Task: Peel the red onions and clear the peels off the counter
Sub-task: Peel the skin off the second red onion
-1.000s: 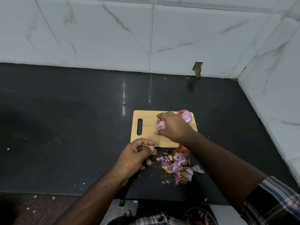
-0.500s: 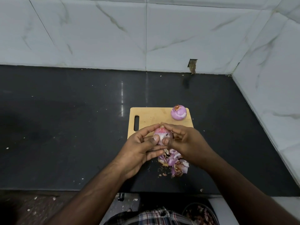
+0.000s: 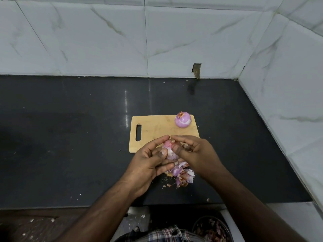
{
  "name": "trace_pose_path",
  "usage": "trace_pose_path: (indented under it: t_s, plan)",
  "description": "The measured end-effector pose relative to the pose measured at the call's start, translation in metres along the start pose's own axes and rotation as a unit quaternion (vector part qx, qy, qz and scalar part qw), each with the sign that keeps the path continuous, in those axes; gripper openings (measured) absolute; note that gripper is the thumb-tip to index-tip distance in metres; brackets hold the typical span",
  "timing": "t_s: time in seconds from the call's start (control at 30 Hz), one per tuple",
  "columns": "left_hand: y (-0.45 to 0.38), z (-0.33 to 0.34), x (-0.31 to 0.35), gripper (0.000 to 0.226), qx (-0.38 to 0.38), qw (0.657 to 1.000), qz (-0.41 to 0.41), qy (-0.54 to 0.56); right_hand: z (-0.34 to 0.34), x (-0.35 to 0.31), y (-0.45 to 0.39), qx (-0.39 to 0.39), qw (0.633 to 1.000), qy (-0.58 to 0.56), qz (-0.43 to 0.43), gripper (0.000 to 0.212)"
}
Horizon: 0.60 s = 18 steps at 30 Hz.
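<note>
Onion (image 3: 168, 149) sits pinched between both hands, over the cutting board's (image 3: 153, 127) 6 o'clock edge. Your left hand (image 3: 150, 159) cradles it from 9 o'clock; your right hand (image 3: 195, 151) pinches skin at its 12 o'clock tip. Peels (image 3: 183, 175) lie directly below at 6 o'clock.

Black counter (image 3: 70, 137), wooden cutting board (image 3: 153, 130), onion peels (image 3: 183, 175)

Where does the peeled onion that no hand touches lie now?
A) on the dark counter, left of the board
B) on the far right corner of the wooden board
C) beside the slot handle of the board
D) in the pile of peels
B: the peeled onion sits alone on the far right corner of the wooden board, away from both hands and from the pile of peels.
</note>
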<state>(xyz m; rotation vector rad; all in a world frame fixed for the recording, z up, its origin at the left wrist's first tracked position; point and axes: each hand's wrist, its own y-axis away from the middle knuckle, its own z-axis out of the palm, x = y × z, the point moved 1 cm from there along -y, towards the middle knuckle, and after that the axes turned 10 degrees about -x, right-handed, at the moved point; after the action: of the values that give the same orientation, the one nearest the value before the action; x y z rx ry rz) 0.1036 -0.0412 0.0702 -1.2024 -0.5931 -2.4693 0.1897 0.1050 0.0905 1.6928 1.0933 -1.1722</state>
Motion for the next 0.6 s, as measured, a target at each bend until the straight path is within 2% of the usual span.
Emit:
trace_pose_path:
  t_s: [0.13, 0.23, 0.37, 0.43, 0.53, 0.6]
  plan:
    - [0.002, 0.002, 0.001, 0.045, -0.004, 1.000, 0.004, -0.007, 0.001, 0.004, -0.002, 0.050, 0.998, 0.013, -0.032, 0.016]
    - [0.004, 0.004, -0.001, 0.040, -0.011, 1.000, -0.001, 0.000, 0.002, 0.009, -0.003, 0.072, 0.991, 0.083, -0.070, 0.019]
    - [0.004, 0.005, -0.005, 0.037, -0.020, 1.000, -0.010, 0.021, -0.002, 0.009, -0.005, 0.091, 0.985, 0.129, -0.069, 0.020]
    - [0.005, 0.005, -0.004, 0.037, -0.033, 0.999, -0.010, 0.026, -0.006, 0.006, -0.004, 0.051, 0.991, 0.108, -0.063, 0.019]
    - [0.006, 0.003, -0.002, 0.048, -0.066, 0.998, -0.001, -0.007, -0.008, 0.000, -0.001, -0.058, 0.992, 0.081, -0.080, 0.028]
    - [0.005, -0.001, -0.002, 0.054, -0.050, 0.998, 0.006, -0.022, -0.007, -0.002, 0.000, -0.099, 0.988, 0.075, -0.097, 0.031]
